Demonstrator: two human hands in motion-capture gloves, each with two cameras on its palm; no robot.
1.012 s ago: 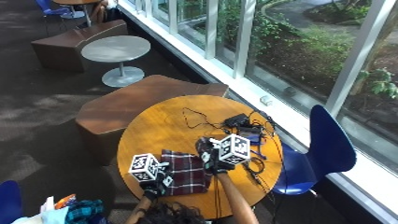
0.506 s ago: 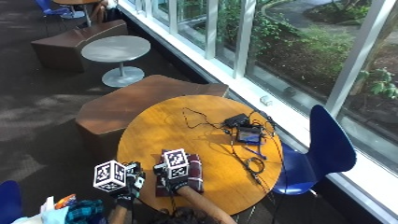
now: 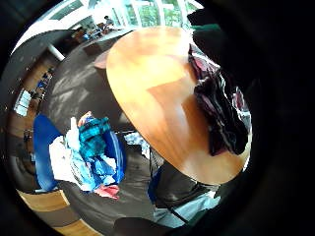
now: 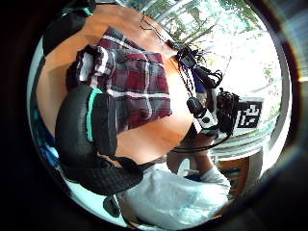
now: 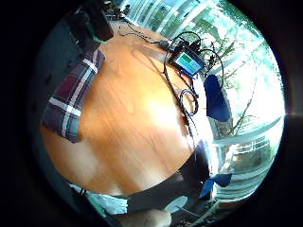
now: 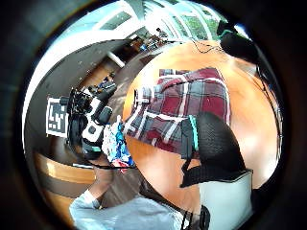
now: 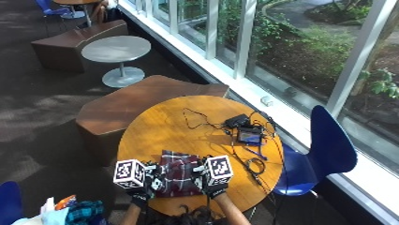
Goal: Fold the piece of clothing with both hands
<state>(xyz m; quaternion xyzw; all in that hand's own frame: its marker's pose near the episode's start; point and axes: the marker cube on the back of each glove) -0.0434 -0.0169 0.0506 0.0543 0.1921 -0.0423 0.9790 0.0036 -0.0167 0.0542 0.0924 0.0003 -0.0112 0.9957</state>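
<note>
Outside view: both hands' fingers are hidden, so neither grip can be told. The left hand (image 7: 141, 193) and right hand (image 7: 214, 186) are held at the near edge of the plaid garment (image 7: 180, 171).

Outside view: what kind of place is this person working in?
Probably a lounge or lobby of a public building: tall windows onto a garden, round tables, blue chairs and a carpeted floor.

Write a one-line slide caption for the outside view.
Person's left hand and right hand flank a folded plaid garment on a round wooden table.
</note>
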